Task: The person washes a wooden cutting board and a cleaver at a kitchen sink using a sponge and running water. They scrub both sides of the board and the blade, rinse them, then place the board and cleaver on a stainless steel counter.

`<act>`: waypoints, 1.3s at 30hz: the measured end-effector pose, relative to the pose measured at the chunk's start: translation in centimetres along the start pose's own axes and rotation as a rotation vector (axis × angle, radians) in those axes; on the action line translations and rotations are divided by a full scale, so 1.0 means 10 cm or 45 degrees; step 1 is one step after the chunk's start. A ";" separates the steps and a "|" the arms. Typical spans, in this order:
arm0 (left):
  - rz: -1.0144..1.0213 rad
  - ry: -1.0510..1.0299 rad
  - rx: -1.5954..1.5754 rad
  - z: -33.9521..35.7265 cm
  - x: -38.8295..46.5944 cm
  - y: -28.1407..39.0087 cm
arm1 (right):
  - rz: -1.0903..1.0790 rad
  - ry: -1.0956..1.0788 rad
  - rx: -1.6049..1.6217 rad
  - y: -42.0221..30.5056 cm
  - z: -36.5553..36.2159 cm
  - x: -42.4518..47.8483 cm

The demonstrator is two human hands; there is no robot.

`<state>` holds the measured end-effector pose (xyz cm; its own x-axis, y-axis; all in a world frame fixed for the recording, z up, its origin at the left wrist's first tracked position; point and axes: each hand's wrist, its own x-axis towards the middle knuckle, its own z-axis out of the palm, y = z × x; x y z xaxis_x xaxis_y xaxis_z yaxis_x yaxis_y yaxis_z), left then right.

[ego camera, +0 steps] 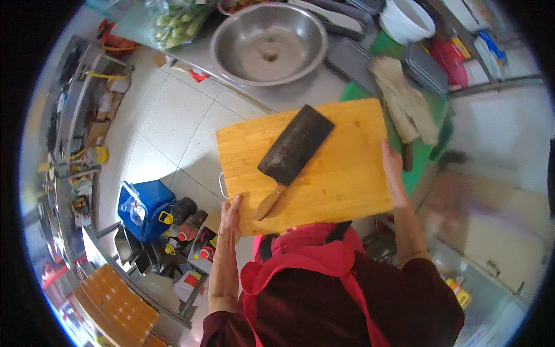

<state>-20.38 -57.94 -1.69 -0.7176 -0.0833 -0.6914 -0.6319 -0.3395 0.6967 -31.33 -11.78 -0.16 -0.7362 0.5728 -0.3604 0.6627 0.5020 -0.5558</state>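
Observation:
Between my two hands is a wooden cutting board [347, 173], held out in front of my red apron. My left hand [230, 213] grips its lower left corner, with the thumb on top. On the opposite side, my right hand [392, 162] holds the right edge, its fingers hidden beneath. A dark-bladed cleaver [297, 145] with a riveted wooden handle lies loose and diagonal on the board, the handle towards my left hand. Beyond the board's far edge, a wide stainless steel basin [271, 80] stands on the metal counter [299, 93].
Right of the board, a folded beige cloth [403, 102] rests on a green mat [418, 173] beside grey plastic trays [353, 60]. A bag of green vegetables [177, 28] sits at the counter's far left. Below left, a blue bin [149, 208] and several bottles [190, 230] stand low down.

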 end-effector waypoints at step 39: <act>0.336 0.899 -0.661 -4.01 -0.70 2.42 | -0.760 -0.898 0.487 -5.86 3.57 -2.52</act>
<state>-18.95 -103.14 12.35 -0.3663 -0.7138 -0.5969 -0.1389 -0.5924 0.7936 -56.51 -78.77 14.73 -0.9295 -0.2828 -0.2368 0.1601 0.2690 -0.9497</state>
